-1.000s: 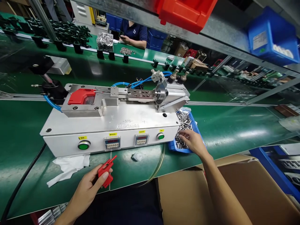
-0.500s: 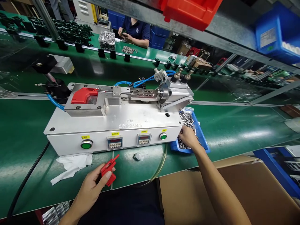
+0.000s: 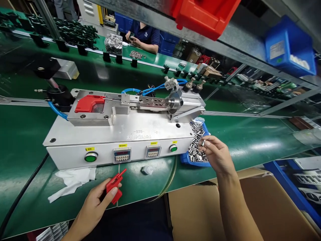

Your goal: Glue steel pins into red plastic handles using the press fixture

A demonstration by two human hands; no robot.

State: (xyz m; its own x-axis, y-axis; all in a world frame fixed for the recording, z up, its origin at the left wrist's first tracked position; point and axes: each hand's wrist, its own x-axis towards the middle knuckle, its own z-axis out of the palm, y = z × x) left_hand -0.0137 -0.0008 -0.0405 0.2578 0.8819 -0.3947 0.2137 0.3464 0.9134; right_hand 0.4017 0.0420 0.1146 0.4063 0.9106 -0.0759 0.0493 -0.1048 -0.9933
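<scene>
My left hand [image 3: 96, 204] is closed around a red plastic part [image 3: 114, 188] with a thin prong pointing up and to the right, in front of the machine. Between the thumb and fingers of my right hand [image 3: 217, 154] is a small shiny metal sleeve [image 3: 203, 143]. That hand is raised over the right side of a blue bin [image 3: 184, 159] full of similar metal sleeves [image 3: 197, 150]. Another red plastic part [image 3: 87, 103] lies in the metal fixture at the left end of the bench machine [image 3: 120, 129], with a thin rod reaching its right end.
Green buttons [image 3: 90, 157] and small counters are on the machine's front. A white cloth [image 3: 75, 180] and a small whitish translucent piece [image 3: 147, 170] lie on the green bench. An open cardboard box [image 3: 195, 211] stands at the front right. Across the line, a co-worker [image 3: 145, 36] sits.
My right hand has lifted out of the blue bin, moving right, with a metal sleeve pinched in its fingers. My left hand still holds the red part in nearly the same place.
</scene>
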